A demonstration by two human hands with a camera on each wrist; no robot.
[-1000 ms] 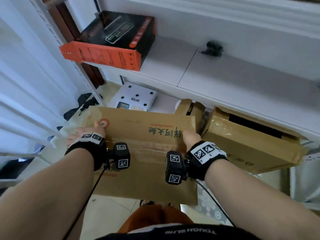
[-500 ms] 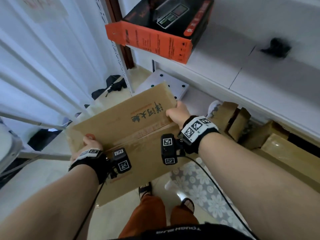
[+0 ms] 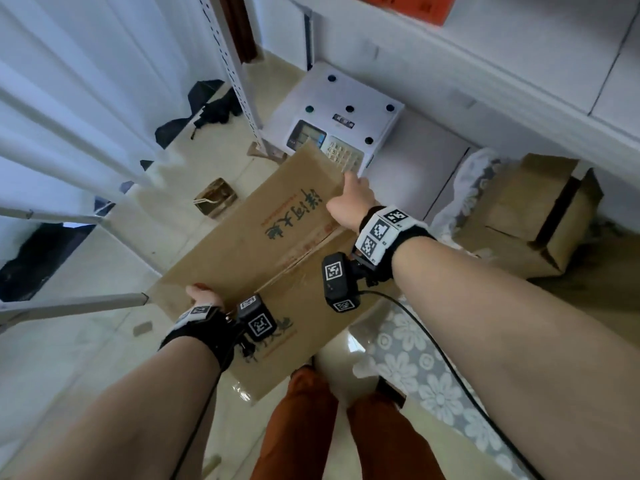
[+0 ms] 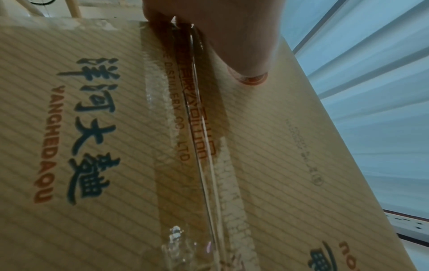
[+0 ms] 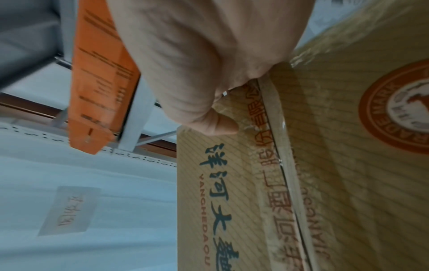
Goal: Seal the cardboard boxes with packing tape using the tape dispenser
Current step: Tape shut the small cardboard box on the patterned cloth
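I hold a flat brown cardboard box (image 3: 263, 244) with printed characters above the floor, slanting from near left to far right. My left hand (image 3: 204, 296) grips its near-left end, thumb on top. My right hand (image 3: 349, 202) grips the far-right end. In the left wrist view, clear tape (image 4: 202, 146) runs along the centre seam of the box (image 4: 92, 146) under my left hand (image 4: 220, 36). In the right wrist view, my right hand (image 5: 197, 64) curls over the box (image 5: 336, 183) edge at the seam. No tape dispenser is in view.
A white scale (image 3: 343, 123) sits on the floor just beyond the box. Open cardboard boxes (image 3: 530, 216) lie at right under a white shelf (image 3: 485, 64). A metal rack post (image 3: 239, 81) and white curtains stand at left. A floral mat (image 3: 415, 358) lies near my feet.
Both hands have carried the box up and to the left, away from the other boxes, and turned it diagonal. My view has swung down towards the floor.
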